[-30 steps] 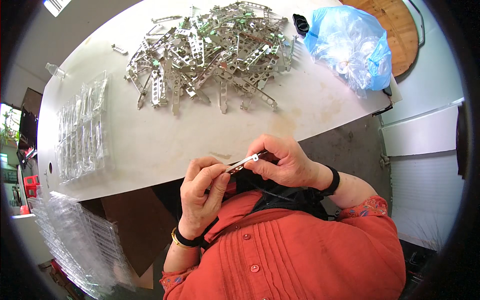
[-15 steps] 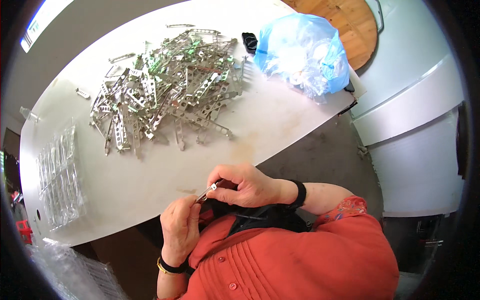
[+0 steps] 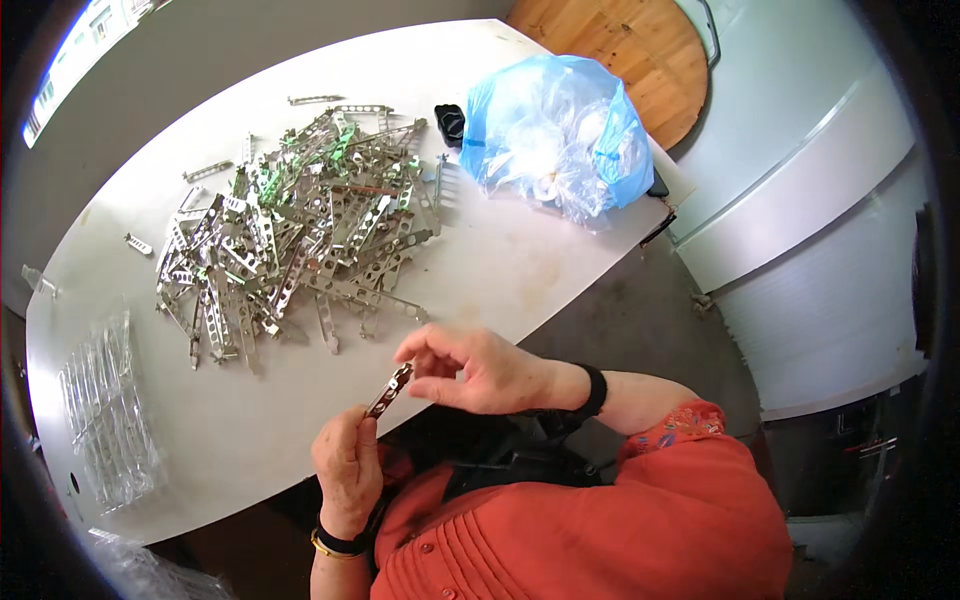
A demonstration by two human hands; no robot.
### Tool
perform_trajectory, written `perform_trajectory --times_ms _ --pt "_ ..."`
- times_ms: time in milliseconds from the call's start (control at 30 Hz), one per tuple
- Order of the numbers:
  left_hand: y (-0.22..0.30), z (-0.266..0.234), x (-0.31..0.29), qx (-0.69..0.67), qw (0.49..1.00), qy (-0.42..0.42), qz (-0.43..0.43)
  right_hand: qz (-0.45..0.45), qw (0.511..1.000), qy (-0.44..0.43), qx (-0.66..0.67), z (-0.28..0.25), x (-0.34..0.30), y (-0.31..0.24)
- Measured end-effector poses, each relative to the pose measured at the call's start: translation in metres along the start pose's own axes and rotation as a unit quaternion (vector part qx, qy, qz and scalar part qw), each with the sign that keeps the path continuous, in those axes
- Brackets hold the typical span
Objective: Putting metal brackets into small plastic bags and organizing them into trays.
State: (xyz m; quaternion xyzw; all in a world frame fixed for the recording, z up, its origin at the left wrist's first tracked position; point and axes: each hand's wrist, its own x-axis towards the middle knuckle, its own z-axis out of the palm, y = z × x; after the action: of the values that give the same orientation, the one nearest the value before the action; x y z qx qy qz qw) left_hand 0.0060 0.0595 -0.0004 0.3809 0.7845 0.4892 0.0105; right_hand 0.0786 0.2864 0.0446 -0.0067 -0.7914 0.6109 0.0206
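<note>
Just off the table's near edge, my left hand (image 3: 346, 462) pinches the lower end of a perforated metal strip (image 3: 390, 391), which tilts up to the right. Round holes run along the strip's face. My right hand (image 3: 468, 370) is by the strip's upper end, thumb and fingers apart, with nothing visible between them. Whether a fingertip touches the strip I cannot tell. Farther out on the white table (image 3: 480, 290) lies a large heap of similar perforated metal strips (image 3: 300, 230), some with green patches.
A blue plastic bag (image 3: 560, 135) with clear wrappers stands at the far right, beside a small black object (image 3: 450, 125). Clear plastic packs (image 3: 108, 415) lie at the table's left, with more plastic wrapping (image 3: 160, 568) below. A round wooden board (image 3: 625, 60) is behind the bag.
My right hand has opened and let go of the strip's upper end. In my left hand the strip now shows its holed face. The whole view has shifted somewhat.
</note>
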Motion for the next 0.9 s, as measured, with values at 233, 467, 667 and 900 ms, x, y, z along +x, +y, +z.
perform_trajectory --times_ms 233,467,667,900 --pt "-0.018 0.002 -0.011 -0.006 0.999 -0.011 -0.041 0.012 0.971 0.174 -0.161 -0.082 0.01 0.016" --pt "-0.019 0.0 -0.009 -0.049 0.998 -0.022 -0.043 -0.041 0.894 0.331 -0.3 -0.205 0.021 0.049" --pt "-0.02 -0.001 -0.011 -0.044 0.997 -0.031 -0.049 0.027 0.805 0.415 -0.423 -0.296 0.013 0.079" --pt "-0.023 0.002 -0.013 -0.054 0.998 -0.017 -0.041 0.11 0.826 0.454 -0.317 -0.327 0.026 0.092"
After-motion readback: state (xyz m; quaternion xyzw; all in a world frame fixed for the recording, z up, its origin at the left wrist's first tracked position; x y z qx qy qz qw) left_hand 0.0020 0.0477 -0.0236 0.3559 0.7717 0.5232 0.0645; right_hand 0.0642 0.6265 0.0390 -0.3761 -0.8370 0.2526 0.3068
